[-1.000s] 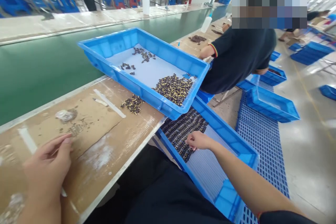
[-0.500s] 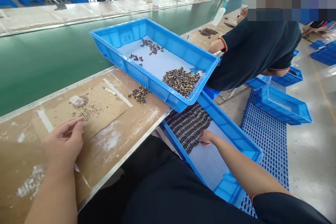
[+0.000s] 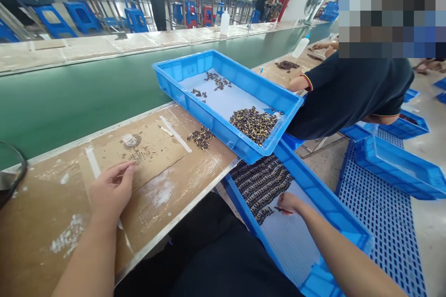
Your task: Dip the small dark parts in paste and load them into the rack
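My left hand (image 3: 113,191) rests over the near edge of a taped cardboard sheet (image 3: 170,155), thumb and fingers pressed together. What they hold, if anything, is hidden. My right hand (image 3: 288,203) reaches down into a lower blue tray (image 3: 318,185), fingers pinched at the end of a row of small dark parts (image 3: 261,183). A small dark part shows at its fingertips. Many wavy rows cover the tray's far half, on a ribbed white liner (image 3: 291,241). On the cardboard sit a whitish lump (image 3: 129,139) and a pale, short tool-like stick (image 3: 165,130).
An upper blue tray (image 3: 198,102) with heaped dark-and-yellow parts (image 3: 254,124) straddles the bench edge, overhanging the lower tray. A small pile (image 3: 200,138) lies beside it. Behind runs a green belt (image 3: 87,106). A co-worker (image 3: 351,90) sits at right, near stacked blue trays (image 3: 400,162).
The head view has tilted up and swung left, so everything sits lower and farther right. My right hand remains at the row ends; my left hand keeps its pose by the cardboard.
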The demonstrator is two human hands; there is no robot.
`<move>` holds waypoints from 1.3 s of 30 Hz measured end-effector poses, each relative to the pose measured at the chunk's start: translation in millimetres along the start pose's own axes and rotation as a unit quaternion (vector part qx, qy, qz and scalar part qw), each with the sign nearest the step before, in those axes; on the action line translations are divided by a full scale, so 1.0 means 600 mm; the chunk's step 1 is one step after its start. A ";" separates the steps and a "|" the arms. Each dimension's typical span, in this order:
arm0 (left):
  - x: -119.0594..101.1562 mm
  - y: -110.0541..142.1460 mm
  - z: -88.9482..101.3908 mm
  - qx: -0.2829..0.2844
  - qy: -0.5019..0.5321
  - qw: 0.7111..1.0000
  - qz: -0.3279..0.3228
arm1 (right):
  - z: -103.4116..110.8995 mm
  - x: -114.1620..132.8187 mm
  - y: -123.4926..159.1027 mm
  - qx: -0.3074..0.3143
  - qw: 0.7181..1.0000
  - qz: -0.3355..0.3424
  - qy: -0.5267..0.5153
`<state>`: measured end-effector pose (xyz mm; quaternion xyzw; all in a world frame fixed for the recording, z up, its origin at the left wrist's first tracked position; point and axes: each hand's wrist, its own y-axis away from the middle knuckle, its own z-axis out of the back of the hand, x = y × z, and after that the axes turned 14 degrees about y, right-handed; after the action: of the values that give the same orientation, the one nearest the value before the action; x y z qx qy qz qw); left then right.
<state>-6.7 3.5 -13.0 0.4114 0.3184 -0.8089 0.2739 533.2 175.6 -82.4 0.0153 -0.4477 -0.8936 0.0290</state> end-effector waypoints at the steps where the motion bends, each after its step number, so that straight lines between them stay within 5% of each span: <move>1: -0.004 0.000 0.001 -0.003 0.020 1.000 0.016 | 0.020 0.005 0.018 0.008 1.000 0.014 -0.003; 4: -0.018 0.001 0.002 -0.004 0.047 0.998 0.040 | 0.107 0.034 0.094 0.024 0.989 0.136 -0.048; 6: -0.025 0.001 0.002 -0.002 0.046 0.998 0.037 | 0.182 0.070 0.152 0.015 0.944 0.307 -0.121; 9: -0.027 0.002 0.002 0.001 0.045 0.998 0.034 | 0.296 0.153 0.211 -0.102 0.893 0.407 -0.162; 12: -0.022 0.003 0.003 0.003 0.049 0.998 0.029 | 0.375 0.251 0.212 -0.261 0.836 0.402 -0.268; 17: -0.018 0.004 0.004 0.001 0.069 0.997 0.016 | 0.390 0.354 0.176 -0.444 0.681 0.401 -0.423; 19: -0.020 0.005 0.005 -0.002 0.069 0.998 0.011 | 0.382 0.359 0.171 -0.507 0.649 0.396 -0.407; 21: -0.021 0.006 0.005 -0.004 0.068 0.998 0.010 | 0.387 0.350 0.169 -0.546 0.675 0.372 -0.329; 25: -0.018 0.007 0.006 0.000 0.069 0.998 0.008 | 0.411 0.339 0.174 -0.494 0.807 0.324 -0.005; 27: -0.018 0.005 0.007 0.000 0.065 0.998 0.001 | 0.398 0.353 0.181 -0.474 0.799 0.353 0.111; 30: -0.034 0.005 0.010 -0.007 0.061 0.998 -0.017 | 0.331 0.404 0.180 -0.482 0.744 0.436 0.151; 33: -0.084 0.031 0.026 0.009 0.058 0.996 -0.061 | 0.256 0.474 0.147 -0.449 0.751 0.457 0.162; 39: -0.198 0.210 0.142 0.185 0.174 0.963 -0.095 | 0.221 0.573 0.052 -0.407 0.784 0.413 0.220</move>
<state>101.0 -119.3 89.1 0.5575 0.2436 -0.7917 0.0555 184.1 240.5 21.5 0.0121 0.0128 -0.8675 0.4972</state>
